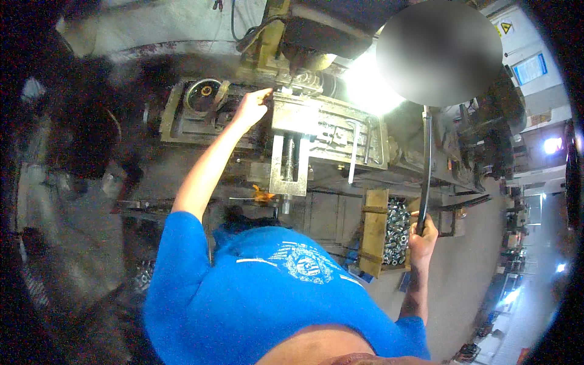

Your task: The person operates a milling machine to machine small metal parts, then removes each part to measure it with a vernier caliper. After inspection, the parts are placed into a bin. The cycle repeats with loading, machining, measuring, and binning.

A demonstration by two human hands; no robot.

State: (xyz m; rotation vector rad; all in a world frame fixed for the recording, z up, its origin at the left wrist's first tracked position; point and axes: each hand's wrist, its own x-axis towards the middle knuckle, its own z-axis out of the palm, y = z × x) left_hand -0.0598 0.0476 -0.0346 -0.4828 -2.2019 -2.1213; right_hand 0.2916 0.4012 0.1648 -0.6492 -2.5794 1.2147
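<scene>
My left hand (251, 111) reaches to the left end of a machine vise's jaws, its fingers curled and the fingertips touching the jaw area. Whether they pinch a small part there is too small to make out. The metal vise (296, 115) sits on the machine table, with its threaded screw (292, 159) pointing toward me. Above the jaws is the machine's spindle area (310, 79), dim and partly hidden. Off to the right, my right hand (423, 238) is wrapped round the lower end of a long black lever (427, 164), which slants slightly from upright.
A wooden box (373, 234) of shiny metal fittings stands left of my right hand. Wrenches (353, 152) lie on the table (380, 143) right of the vise. A round part (205, 96) rests at its left end. Below the vise is an orange object (263, 194). A bright lamp glares behind.
</scene>
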